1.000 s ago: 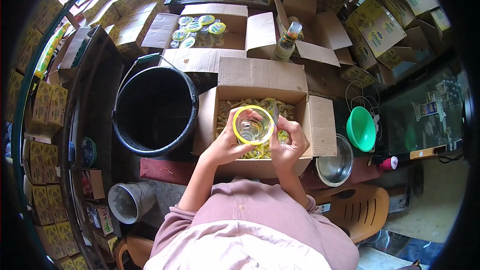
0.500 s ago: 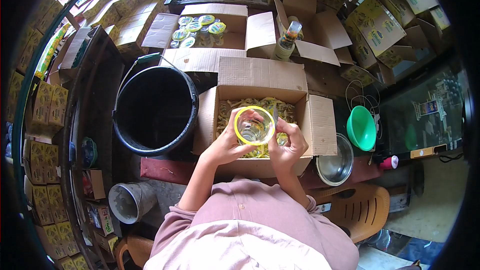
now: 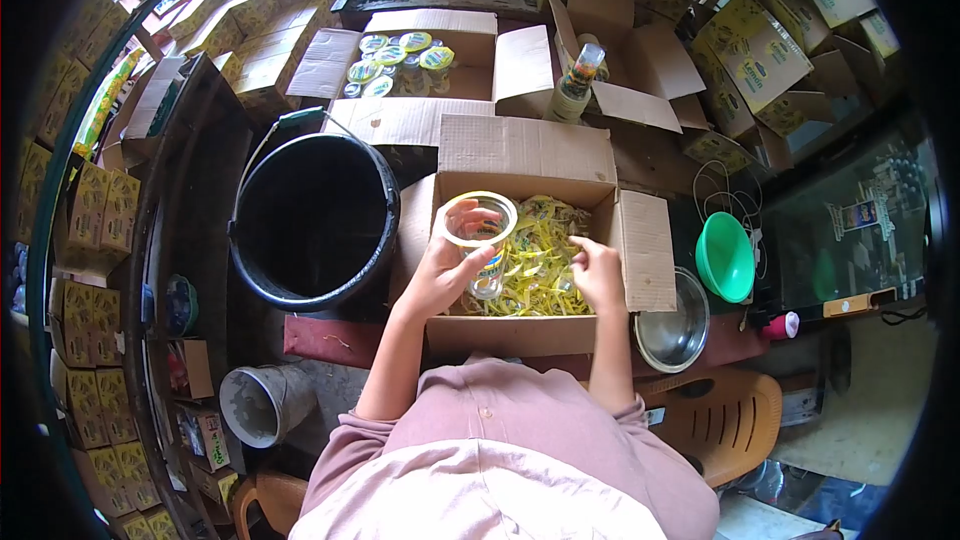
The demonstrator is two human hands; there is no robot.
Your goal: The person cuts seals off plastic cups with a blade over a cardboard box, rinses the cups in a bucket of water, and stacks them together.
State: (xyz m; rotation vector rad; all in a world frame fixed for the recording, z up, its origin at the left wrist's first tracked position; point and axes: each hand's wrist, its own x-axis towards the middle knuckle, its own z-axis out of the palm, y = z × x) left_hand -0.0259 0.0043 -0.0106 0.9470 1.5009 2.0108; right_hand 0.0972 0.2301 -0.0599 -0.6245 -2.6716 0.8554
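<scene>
My left hand is wrapped around a clear plastic cup with printed lettering on its side. The cup tilts so that its round, pale-yellow-edged mouth faces up toward me. Below it, an open cardboard box holds a heap of thin yellow strips. Over the right part of that heap is my right hand, apart from the cup, with its fingers curled together. Whatever those fingers hold, if anything, is too small to make out.
A black bucket stands left of the box. Behind, another carton contains several lidded cups. A bottle stands at its right. To the right are a metal bowl and a green bowl.
My hands have separated: the left moved slightly left with the cup, and the right moved right, off the cup. The cup's rim looks paler than its earlier bright yellow.
</scene>
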